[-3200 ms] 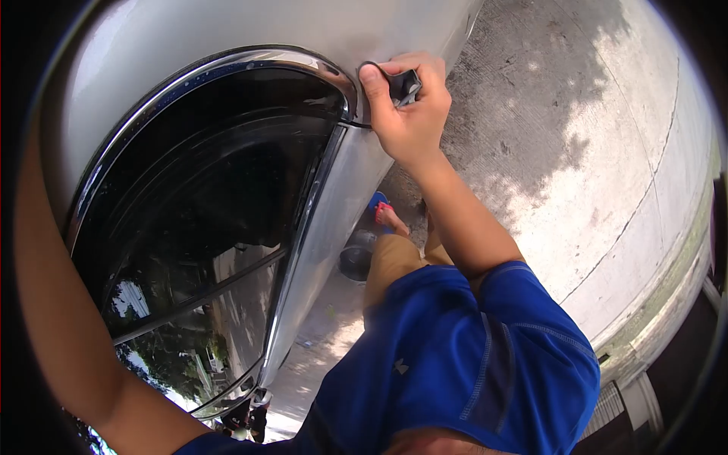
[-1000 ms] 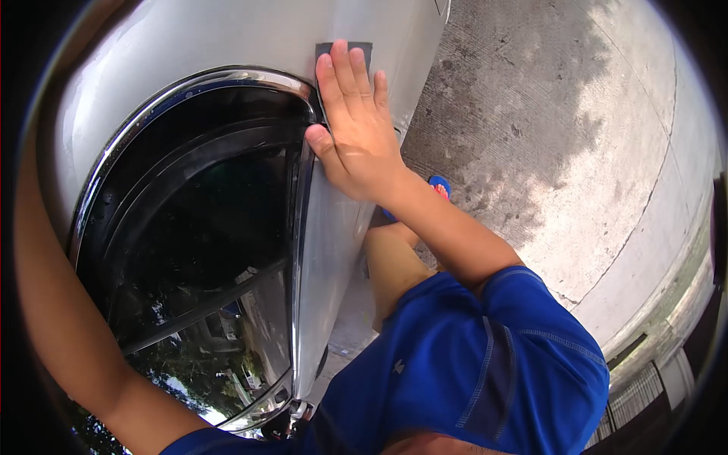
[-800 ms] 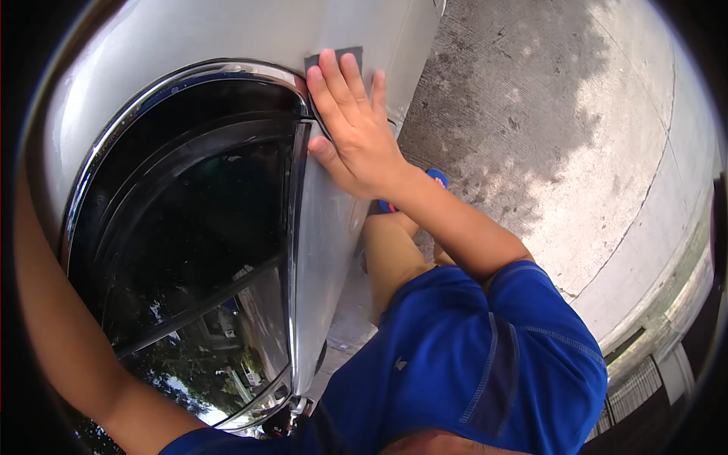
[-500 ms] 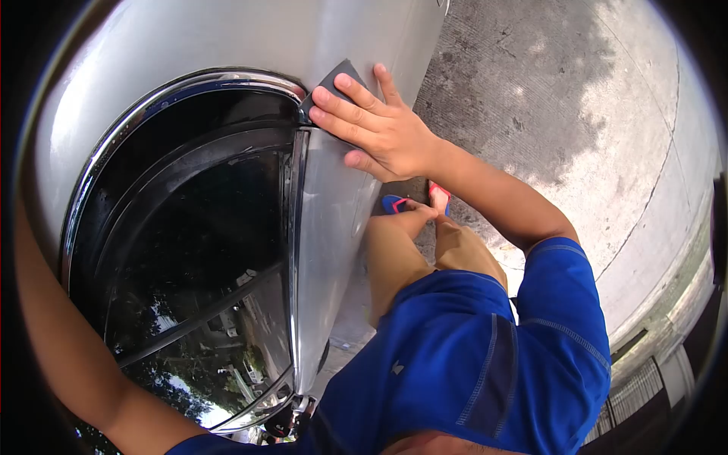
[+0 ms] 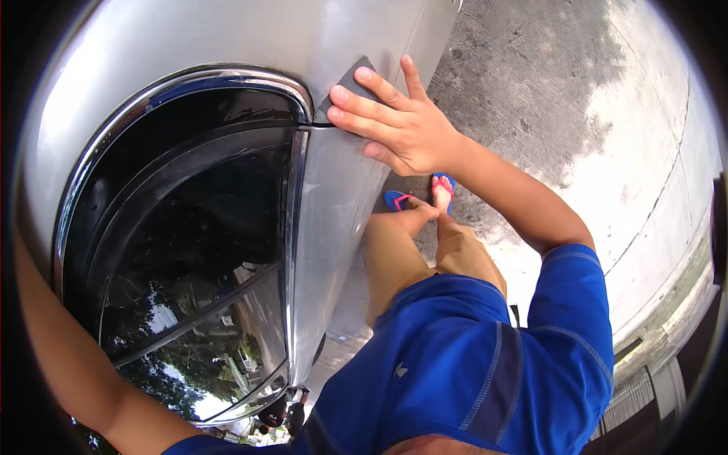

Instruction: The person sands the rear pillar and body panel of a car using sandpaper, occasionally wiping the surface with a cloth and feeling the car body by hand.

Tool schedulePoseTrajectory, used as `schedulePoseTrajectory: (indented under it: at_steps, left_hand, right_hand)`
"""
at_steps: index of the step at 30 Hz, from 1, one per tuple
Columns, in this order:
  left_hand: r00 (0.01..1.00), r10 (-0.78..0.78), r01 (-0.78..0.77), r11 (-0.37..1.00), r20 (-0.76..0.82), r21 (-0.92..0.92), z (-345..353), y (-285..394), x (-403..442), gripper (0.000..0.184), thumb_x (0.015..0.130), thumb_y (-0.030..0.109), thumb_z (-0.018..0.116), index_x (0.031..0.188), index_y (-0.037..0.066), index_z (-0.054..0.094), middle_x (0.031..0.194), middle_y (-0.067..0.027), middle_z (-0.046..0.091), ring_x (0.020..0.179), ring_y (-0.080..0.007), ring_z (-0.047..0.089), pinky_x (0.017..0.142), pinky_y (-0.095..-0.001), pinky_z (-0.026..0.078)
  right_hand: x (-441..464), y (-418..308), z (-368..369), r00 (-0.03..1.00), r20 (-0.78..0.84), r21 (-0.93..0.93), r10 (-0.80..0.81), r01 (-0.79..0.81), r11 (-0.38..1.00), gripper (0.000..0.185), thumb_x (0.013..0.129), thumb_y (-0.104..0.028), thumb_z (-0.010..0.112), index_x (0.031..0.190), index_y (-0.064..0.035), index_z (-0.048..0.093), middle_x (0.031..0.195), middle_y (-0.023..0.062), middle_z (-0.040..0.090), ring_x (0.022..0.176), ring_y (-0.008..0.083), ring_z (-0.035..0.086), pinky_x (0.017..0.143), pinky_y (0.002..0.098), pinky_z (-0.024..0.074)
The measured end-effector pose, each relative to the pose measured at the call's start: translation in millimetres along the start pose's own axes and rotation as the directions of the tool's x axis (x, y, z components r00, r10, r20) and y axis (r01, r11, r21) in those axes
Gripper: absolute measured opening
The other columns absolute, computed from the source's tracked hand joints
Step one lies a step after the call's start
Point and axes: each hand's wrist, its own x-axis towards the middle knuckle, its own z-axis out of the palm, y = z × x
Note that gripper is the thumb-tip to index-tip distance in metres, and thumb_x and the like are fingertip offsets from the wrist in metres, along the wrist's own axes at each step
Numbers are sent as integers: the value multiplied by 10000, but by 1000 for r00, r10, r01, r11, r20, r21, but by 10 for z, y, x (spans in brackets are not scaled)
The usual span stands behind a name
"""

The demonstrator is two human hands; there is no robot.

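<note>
My right hand [image 5: 398, 121] lies flat on the silver car body panel [image 5: 337, 171], beside the upper corner of the car window. Its fingers are spread and point left. Beneath the fingertips is a dark grey piece of sandpaper [image 5: 348, 86], pressed against the panel and partly covered by the hand. The little finger is raised away from the others. On the left, my left forearm [image 5: 72, 364] reaches out along the car, but the hand itself is beyond the edge of the view.
Chrome trim [image 5: 227, 73] curves around the dark window glass [image 5: 197, 197], which reflects trees. To the right of the car is concrete ground [image 5: 523, 98], part shaded and part sunlit. My feet in blue flip-flops [image 5: 395, 200] stand close by the car.
My right hand has slid to the right over the panel, away from the window trim, and the sandpaper has moved with it. The view has shifted slightly.
</note>
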Motion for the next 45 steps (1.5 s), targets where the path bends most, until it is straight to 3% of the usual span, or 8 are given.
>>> schedulePoseTrajectory:
  at_steps: [15,18,21,25,29,33,39,45]
  left_hand:
    - [1000,2,-2,1000,31,2,103,-65,90,686,890,489,798,1278,-54,639,1255,-243,621,1173,-344,637,990,-465,551]
    - [999,15,-16,1000,29,23,59,-51,104,694,890,496,799,1280,-55,639,1258,-245,620,1175,-346,637,991,-467,553]
    - [1000,6,-7,1000,29,15,74,-74,50,702,890,503,800,1283,-56,639,1262,-247,620,1177,-348,638,991,-468,554]
    - [999,5,-5,1000,36,0,105,-110,58,713,891,512,802,1286,-58,639,1266,-249,620,1180,-350,638,991,-470,557]
    - [999,4,-4,1000,49,0,152,-156,69,724,891,522,803,1289,-60,639,1271,-252,619,1183,-353,639,991,-473,559]
    - [998,9,-9,1000,60,0,191,-170,73,734,891,531,804,1293,-61,638,1275,-255,619,1186,-355,639,992,-475,562]
    - [998,-10,11,1000,66,-7,209,-181,35,750,892,545,807,1297,-64,638,1282,-259,619,1191,-359,640,992,-478,566]
    - [998,-19,19,1000,63,-7,176,-207,14,766,893,558,809,1302,-66,638,1289,-263,618,1196,-362,641,993,-481,569]
  right_hand:
    - [216,-103,-126,999,2,-46,-50,50,998,549,1099,-330,515,1645,-323,458,1751,-108,352,1661,248,204,1305,681,-19]
    - [66,-206,-169,991,-84,324,101,-69,943,552,1108,-353,510,1644,-227,458,1750,-31,368,1656,304,212,1298,695,37]
    - [-416,-362,-169,775,-92,935,625,-148,321,578,1148,-468,411,1567,-81,503,1607,173,524,1517,351,466,1245,654,298]
    - [-472,-580,-104,592,41,914,805,303,-269,391,1119,-349,602,1379,-57,604,1409,175,653,1263,214,670,1036,468,577]
    - [-360,-445,30,588,-38,894,808,-341,290,300,964,-154,837,1191,-47,673,1038,51,764,817,130,691,726,283,558]
    - [-208,-130,252,701,-336,638,629,-322,700,290,864,-211,914,1014,-71,709,964,42,750,740,154,654,675,273,524]
    - [135,23,408,745,-608,302,275,-104,948,341,732,-257,983,953,-148,747,927,3,655,866,200,568,797,339,435]
    - [-11,163,375,790,-492,357,366,-201,912,378,634,-280,1028,859,-155,752,989,8,558,1007,221,514,805,339,429]
